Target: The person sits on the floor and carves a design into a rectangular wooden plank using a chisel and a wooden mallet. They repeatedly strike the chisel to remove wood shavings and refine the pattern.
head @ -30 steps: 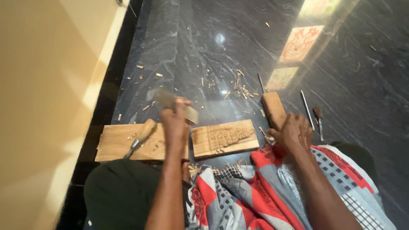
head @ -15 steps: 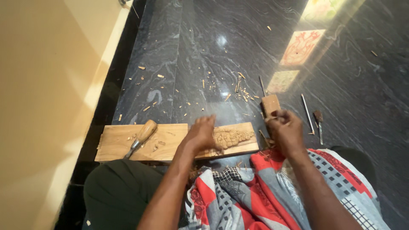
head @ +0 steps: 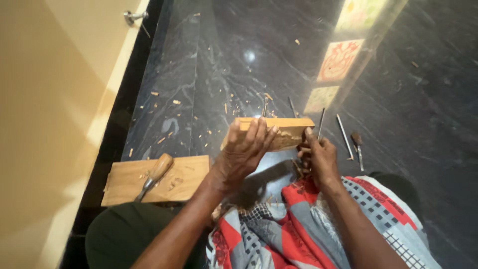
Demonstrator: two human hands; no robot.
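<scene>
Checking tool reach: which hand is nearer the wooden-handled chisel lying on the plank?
Left. The left hand grips the carved wood piece, just right of the chisel; the right hand is farther right.

Your left hand (head: 244, 152) curled its fingers over, arm stretched forward. Your right hand (head: 318, 159) stayed half-closed beside it.

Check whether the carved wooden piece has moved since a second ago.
Yes. The carved piece, which lay flat beside the plain board, is now lifted off the floor and tipped up between the left hand and right hand, beyond the board.
</scene>
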